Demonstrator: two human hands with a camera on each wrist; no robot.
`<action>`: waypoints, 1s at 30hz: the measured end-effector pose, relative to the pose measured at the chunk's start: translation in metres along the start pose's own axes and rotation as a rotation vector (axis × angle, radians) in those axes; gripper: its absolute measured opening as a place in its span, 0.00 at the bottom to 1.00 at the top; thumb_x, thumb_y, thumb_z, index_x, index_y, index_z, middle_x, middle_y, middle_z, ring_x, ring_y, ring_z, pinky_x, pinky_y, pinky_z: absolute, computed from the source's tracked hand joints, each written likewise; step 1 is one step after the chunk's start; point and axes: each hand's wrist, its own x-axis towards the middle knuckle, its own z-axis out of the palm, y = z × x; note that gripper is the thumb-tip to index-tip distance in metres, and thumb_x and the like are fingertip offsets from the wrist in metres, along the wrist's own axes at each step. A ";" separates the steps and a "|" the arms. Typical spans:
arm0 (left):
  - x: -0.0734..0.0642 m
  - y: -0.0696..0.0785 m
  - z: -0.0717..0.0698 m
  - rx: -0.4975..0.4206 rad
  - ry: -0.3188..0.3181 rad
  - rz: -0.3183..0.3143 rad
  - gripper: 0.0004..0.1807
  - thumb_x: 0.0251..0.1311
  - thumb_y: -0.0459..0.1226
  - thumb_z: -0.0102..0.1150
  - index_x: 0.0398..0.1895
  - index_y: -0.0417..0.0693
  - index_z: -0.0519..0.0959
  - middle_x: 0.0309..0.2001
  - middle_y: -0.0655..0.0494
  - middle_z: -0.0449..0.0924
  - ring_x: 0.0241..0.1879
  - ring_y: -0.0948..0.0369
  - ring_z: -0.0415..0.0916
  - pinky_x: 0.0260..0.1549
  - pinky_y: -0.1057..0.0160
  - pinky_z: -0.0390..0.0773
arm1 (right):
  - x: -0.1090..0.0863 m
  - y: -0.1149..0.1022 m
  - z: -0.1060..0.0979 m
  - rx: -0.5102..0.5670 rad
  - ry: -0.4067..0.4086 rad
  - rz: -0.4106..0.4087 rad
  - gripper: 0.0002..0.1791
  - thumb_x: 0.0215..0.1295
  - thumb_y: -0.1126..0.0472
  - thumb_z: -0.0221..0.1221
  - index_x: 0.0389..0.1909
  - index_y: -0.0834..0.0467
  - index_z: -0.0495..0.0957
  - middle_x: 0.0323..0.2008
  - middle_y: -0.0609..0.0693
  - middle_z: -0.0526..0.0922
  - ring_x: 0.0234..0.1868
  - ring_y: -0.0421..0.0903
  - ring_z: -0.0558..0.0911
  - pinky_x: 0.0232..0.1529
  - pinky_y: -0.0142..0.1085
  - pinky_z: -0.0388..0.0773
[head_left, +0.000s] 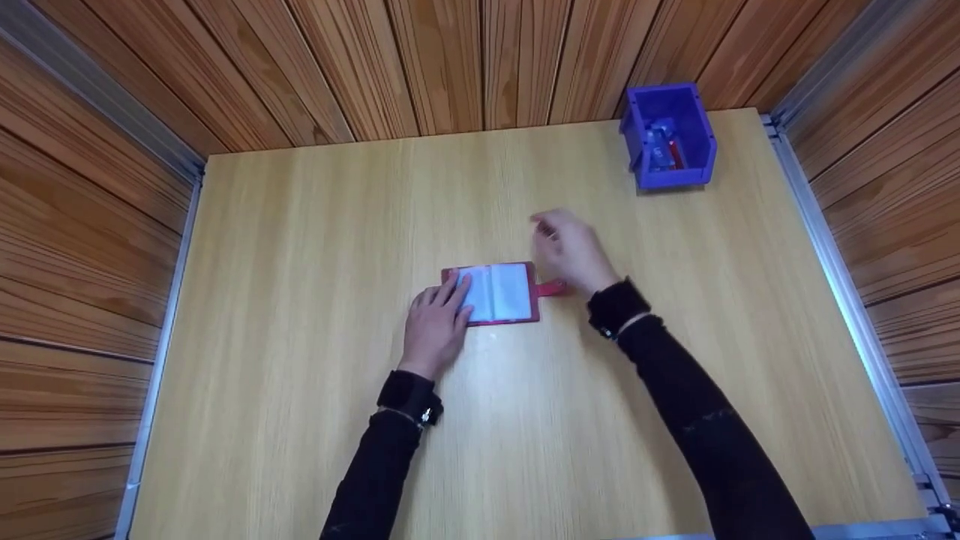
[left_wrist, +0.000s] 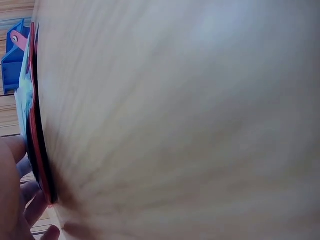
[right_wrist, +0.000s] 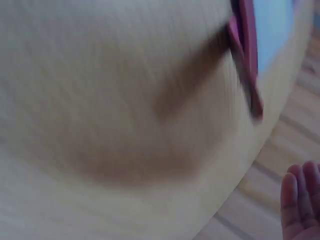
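Observation:
A small red card holder (head_left: 535,309) lies spread open mid-table, its clear, whitish plastic sleeves (head_left: 511,292) facing up. From its right edge sticks out a red strap (head_left: 551,289) with a snap. My left hand (head_left: 433,330) rests on the holder's left side, fingers extended over the cover and sleeves. Raised to the right of the holder, my right hand (head_left: 576,251) is blurred and holds nothing. Its fingers (right_wrist: 300,195) look fairly straight in the right wrist view, apart from the holder and its strap.
At the table's back right stands a purple bin (head_left: 675,178) containing some clear and red small items (head_left: 664,146). Wood-patterned walls (head_left: 450,67) enclose the back and sides. Metal rails (head_left: 840,300) run along the table's side edges.

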 end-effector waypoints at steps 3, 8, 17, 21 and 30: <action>0.000 -0.002 0.000 -0.001 0.036 0.020 0.30 0.81 0.49 0.41 0.82 0.55 0.59 0.81 0.57 0.60 0.70 0.48 0.67 0.74 0.46 0.61 | -0.012 -0.018 0.028 -0.139 -0.138 -0.151 0.24 0.73 0.57 0.61 0.65 0.63 0.77 0.54 0.60 0.83 0.56 0.57 0.81 0.60 0.51 0.80; 0.000 -0.004 0.000 0.013 0.063 0.053 0.28 0.81 0.41 0.40 0.81 0.51 0.61 0.79 0.56 0.64 0.69 0.49 0.68 0.73 0.46 0.63 | -0.031 -0.035 0.062 -0.377 -0.296 -0.351 0.43 0.66 0.42 0.68 0.76 0.57 0.68 0.66 0.58 0.77 0.68 0.57 0.75 0.71 0.53 0.70; 0.000 -0.006 -0.001 -0.015 0.045 0.032 0.30 0.81 0.38 0.38 0.84 0.51 0.53 0.77 0.55 0.68 0.69 0.50 0.70 0.75 0.47 0.61 | -0.040 -0.035 0.073 -0.484 -0.275 -0.440 0.40 0.68 0.43 0.66 0.75 0.56 0.69 0.66 0.55 0.77 0.70 0.56 0.74 0.74 0.51 0.68; 0.000 -0.006 -0.002 -0.036 0.053 0.021 0.31 0.81 0.39 0.39 0.84 0.50 0.52 0.75 0.53 0.71 0.68 0.49 0.71 0.74 0.47 0.62 | -0.042 -0.032 0.072 -0.514 -0.255 -0.479 0.38 0.68 0.43 0.67 0.73 0.57 0.72 0.65 0.56 0.79 0.69 0.55 0.75 0.72 0.51 0.70; -0.001 -0.006 -0.002 -0.037 0.030 0.016 0.31 0.81 0.39 0.38 0.84 0.49 0.50 0.74 0.51 0.71 0.69 0.49 0.69 0.74 0.47 0.62 | -0.047 -0.025 0.071 -0.537 -0.218 -0.527 0.35 0.70 0.46 0.65 0.72 0.59 0.73 0.63 0.56 0.81 0.65 0.55 0.78 0.69 0.52 0.72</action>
